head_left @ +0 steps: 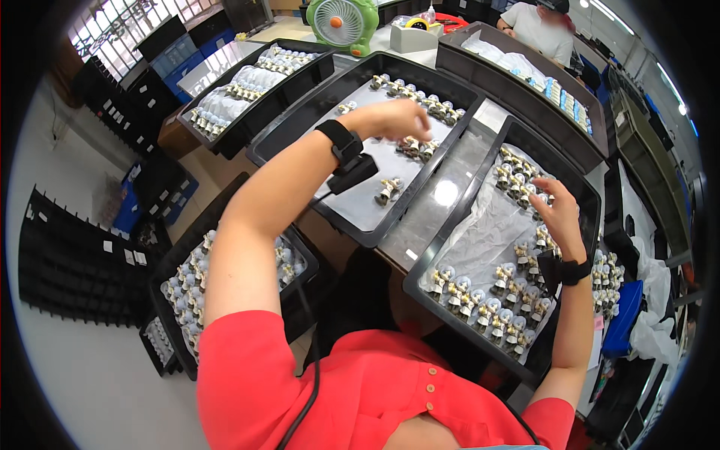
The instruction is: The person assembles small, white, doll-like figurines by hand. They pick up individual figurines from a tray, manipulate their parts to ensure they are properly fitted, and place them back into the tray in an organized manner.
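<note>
Small figurines with pale rounded heads, light bodies and dark bases stand in two black trays in front of me. Over the left-hand tray (pixel 367 231), my left hand (pixel 397 120) reaches with curled fingers, just above a small cluster of figurines (pixel 411 148). Whatever those fingers pinch is hidden behind the hand. One pair of figurines (pixel 388 190) stands apart nearer to me. Above the right-hand tray (pixel 421 289), my right hand (pixel 561 214) has its thumb and fingers apart, beside a group of figurines (pixel 514 178). More rows of figurines (pixel 480 306) fill that tray's near end.
Another black tray of figurines (pixel 247 94) stands at the far left, and a lower one (pixel 180 300) sits beside my left arm. At the back are a green fan (pixel 341 26), a tape dispenser (pixel 415 36) and a grey-brown bin (pixel 517 97). A person (pixel 540 34) sits beyond.
</note>
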Tool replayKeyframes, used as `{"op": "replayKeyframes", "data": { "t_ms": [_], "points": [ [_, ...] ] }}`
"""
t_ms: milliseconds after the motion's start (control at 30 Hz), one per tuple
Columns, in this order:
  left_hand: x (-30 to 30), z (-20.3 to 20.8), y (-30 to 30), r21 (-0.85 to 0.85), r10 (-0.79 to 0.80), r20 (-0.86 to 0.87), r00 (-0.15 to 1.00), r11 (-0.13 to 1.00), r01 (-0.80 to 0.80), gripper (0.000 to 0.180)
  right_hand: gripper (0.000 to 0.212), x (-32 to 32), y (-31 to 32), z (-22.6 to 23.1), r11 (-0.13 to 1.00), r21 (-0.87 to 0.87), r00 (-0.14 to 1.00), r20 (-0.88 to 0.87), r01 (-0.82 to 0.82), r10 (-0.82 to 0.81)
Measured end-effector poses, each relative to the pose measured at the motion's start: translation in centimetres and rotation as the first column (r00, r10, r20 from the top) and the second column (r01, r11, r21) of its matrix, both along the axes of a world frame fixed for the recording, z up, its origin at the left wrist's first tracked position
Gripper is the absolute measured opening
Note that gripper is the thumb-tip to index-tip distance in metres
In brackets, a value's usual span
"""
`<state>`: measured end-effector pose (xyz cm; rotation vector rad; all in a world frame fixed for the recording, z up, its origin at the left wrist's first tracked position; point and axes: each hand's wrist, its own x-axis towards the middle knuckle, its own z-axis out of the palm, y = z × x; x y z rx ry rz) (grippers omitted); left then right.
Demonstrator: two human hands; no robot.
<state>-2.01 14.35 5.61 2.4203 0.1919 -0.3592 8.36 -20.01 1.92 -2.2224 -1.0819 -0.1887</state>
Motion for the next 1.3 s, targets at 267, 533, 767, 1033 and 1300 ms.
{"op": "replayKeyframes", "data": {
  "t_ms": [267,533,767,1033,1300],
  "points": [
    [-0.8,3.9,-11.2,-0.779,-0.078,0.272,0.959,0.567,0.268,0.031,0.024,2.1,-1.8,-2.2,0.910,-0.401,0.993,0.000,0.107,-0.117],
    [1.4,-2.0,-13.0,-0.818,0.002,0.139,0.990,0.564,0.113,0.037,0.041,2.3,-1.9,-3.1,0.768,-0.573,0.956,0.112,0.286,-0.273],
    [-2.3,4.9,-9.6,-0.799,-0.102,0.515,0.851,0.303,0.520,0.035,0.025,3.8,-3.3,-5.0,0.819,-0.557,0.987,0.009,0.141,-0.163],
    [-3.1,9.2,-3.7,-0.783,0.089,0.614,0.785,-0.062,0.619,0.026,0.038,0.7,0.5,-1.6,0.991,0.099,0.972,-0.226,0.090,-0.066],
    [0.9,-0.3,-13.0,-0.889,0.172,0.241,0.955,0.434,0.146,0.052,0.049,-2.7,2.7,0.8,0.794,0.608,0.841,-0.425,-0.008,0.335]
  ]
}}
